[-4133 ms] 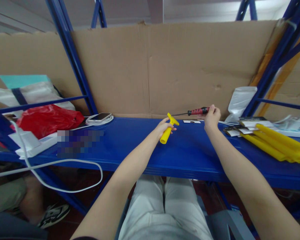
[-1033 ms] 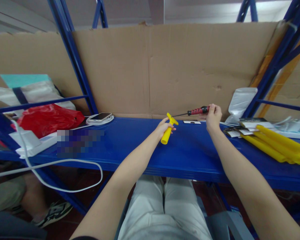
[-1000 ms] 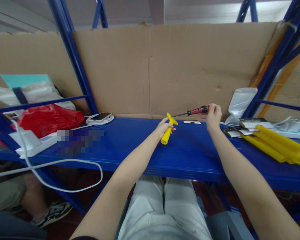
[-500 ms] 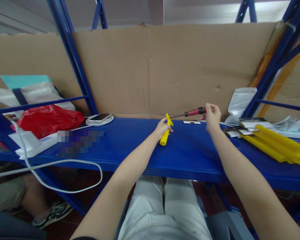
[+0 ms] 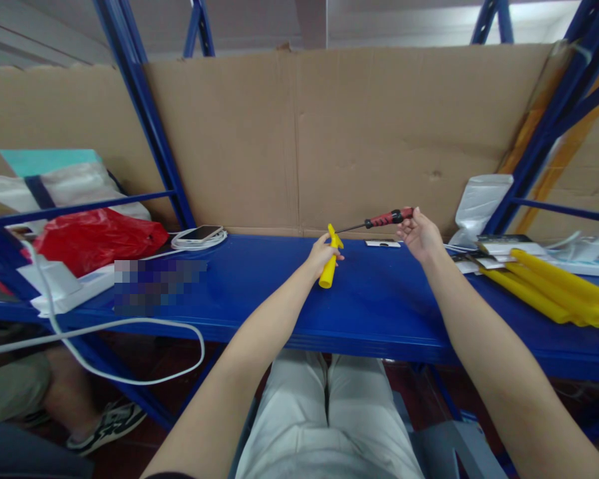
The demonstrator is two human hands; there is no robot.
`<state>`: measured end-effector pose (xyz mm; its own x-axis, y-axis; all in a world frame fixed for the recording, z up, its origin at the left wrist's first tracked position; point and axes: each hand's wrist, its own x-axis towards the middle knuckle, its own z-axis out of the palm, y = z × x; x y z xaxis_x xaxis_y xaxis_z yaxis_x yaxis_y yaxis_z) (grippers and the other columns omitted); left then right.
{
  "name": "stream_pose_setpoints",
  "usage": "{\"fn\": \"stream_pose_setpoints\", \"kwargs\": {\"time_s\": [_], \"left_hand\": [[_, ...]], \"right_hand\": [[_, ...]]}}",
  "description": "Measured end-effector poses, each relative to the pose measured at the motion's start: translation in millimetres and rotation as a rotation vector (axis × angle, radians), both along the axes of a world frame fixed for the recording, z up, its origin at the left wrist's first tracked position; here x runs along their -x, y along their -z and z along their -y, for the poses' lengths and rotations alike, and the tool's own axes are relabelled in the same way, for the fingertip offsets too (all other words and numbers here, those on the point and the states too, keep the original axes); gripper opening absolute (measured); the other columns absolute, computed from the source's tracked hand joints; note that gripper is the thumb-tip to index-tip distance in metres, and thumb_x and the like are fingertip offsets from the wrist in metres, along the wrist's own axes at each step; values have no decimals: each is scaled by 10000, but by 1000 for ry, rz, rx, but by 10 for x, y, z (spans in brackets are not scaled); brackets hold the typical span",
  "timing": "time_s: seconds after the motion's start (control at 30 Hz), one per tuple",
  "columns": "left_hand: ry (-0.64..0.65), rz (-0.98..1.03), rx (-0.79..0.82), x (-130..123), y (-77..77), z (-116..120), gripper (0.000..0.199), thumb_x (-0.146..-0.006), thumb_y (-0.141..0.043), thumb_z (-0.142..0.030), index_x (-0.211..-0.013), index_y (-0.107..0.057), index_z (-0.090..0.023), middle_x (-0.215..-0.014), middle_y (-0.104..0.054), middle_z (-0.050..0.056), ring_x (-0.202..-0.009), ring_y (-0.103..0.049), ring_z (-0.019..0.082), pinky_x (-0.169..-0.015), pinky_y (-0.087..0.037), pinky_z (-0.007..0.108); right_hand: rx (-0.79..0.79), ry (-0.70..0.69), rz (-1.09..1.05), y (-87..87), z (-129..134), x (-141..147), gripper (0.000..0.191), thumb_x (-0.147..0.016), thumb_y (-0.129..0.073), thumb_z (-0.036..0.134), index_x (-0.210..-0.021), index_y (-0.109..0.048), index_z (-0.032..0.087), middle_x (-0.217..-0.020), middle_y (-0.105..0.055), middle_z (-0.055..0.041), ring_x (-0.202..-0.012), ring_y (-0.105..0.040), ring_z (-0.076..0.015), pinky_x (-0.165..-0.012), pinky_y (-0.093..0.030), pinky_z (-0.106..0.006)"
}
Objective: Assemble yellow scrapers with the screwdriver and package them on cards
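Observation:
My left hand [image 5: 323,255] is wrapped round a yellow plastic handle [image 5: 326,277], a tube with a short crosswise head on top, tilted above the blue tabletop. A screwdriver [image 5: 379,220] with a red and black grip runs almost level from that head to the right. Its shaft tip meets the head's right side; whether it sits in a screw is too small to tell. My right hand [image 5: 422,237] pinches the rear end of the grip between thumb and fingertips, with the other fingers loosely bent below.
Several yellow tubes with white and black labels [image 5: 554,283] lie at the right. A flat white piece [image 5: 382,244] rests near the cardboard wall [image 5: 219,146]. To the left are a phone [image 5: 203,233] on a coiled cable, a red bag [image 5: 100,239] and a power strip [image 5: 74,293].
My right hand has turned and its lower fingers have loosened and spread at the end of the screwdriver grip. The screwdriver and yellow handle have shifted slightly left.

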<state>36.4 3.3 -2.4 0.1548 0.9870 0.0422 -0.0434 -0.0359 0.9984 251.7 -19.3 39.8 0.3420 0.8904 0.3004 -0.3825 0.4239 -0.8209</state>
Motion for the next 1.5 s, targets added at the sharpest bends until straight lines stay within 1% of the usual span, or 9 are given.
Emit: {"fn": "stream_pose_setpoints", "kwargs": {"time_s": [0.1, 0.27, 0.4, 0.6, 0.87, 0.97, 1.17, 1.37, 1.5], "left_hand": [[-1, 2, -3, 6, 1, -5, 771, -665, -510, 39, -1371, -390, -247, -1112, -623, 74, -537, -609, 75, -422, -401, 168], [-4, -8, 4, 0, -6, 9, 751, -663, -508, 39, -1354, -400, -235, -1099, -622, 71, -525, -604, 73, -407, -390, 167], [-1, -22, 7, -3, -21, 19, 756, -646, -502, 53, -1336, -406, -242, -1090, -627, 65, -519, -606, 77, -405, -396, 170], [-15, -16, 5, -1, -30, 38, 735, -650, -502, 50, -1313, -408, -253, -1074, -630, 56, -519, -599, 73, -406, -396, 165], [-26, -24, 11, 9, -13, 4, 709, -657, -508, 39, -1302, -415, -241, -1110, -618, 70, -528, -608, 71, -423, -408, 167], [-19, -28, 11, 5, -10, 5, 714, -659, -509, 39, -1309, -411, -241, -1143, -609, 79, -532, -605, 65, -422, -406, 161], [11, -32, 16, -7, -17, 20, 765, -641, -504, 44, -1343, -386, -239, -1142, -617, 85, -544, -619, 83, -423, -408, 170], [9, -22, 13, -6, -28, 41, 746, -648, -503, 48, -1328, -396, -239, -1108, -630, 69, -532, -601, 72, -415, -399, 165], [2, -13, 15, -2, -27, 43, 730, -664, -502, 36, -1330, -393, -241, -1073, -639, 62, -532, -597, 70, -417, -398, 159]], "right_hand": [[7, -20, -11, -5, 2, -5, 262, -831, -638, 367, -703, -488, 196, -529, -547, 54, -491, -578, -79, -458, -481, -166], [9, 33, 11, 22, -5, -5, 370, -767, -692, 430, -659, -417, 208, -467, -455, 84, -407, -488, -71, -399, -437, -168], [23, 75, -18, 24, -28, 12, 392, -732, -714, 448, -650, -412, 212, -440, -419, 86, -378, -445, -67, -352, -390, -164], [5, 87, -2, 13, -16, 46, 341, -781, -671, 452, -670, -459, 209, -380, -294, 112, -313, -331, -51, -320, -318, -156], [28, -10, 86, -1, 44, 61, 304, -871, -572, 409, -695, -434, 203, -490, -508, 67, -390, -478, -65, -376, -395, -156], [22, 17, 66, 5, 40, 63, 313, -865, -582, 400, -684, -412, 209, -452, -462, 83, -366, -446, -66, -359, -385, -159], [7, 91, 29, 18, -7, 30, 407, -718, -727, 448, -649, -399, 216, -446, -434, 86, -363, -434, -67, -324, -362, -166], [48, 127, 23, -2, 29, 70, 303, -810, -644, 418, -669, -476, 209, -347, -282, 113, -294, -303, -57, -299, -297, -164], [40, 67, 40, -12, 58, 77, 311, -846, -591, 456, -700, -492, 199, -401, -402, 84, -337, -384, -60, -331, -330, -158]]}}
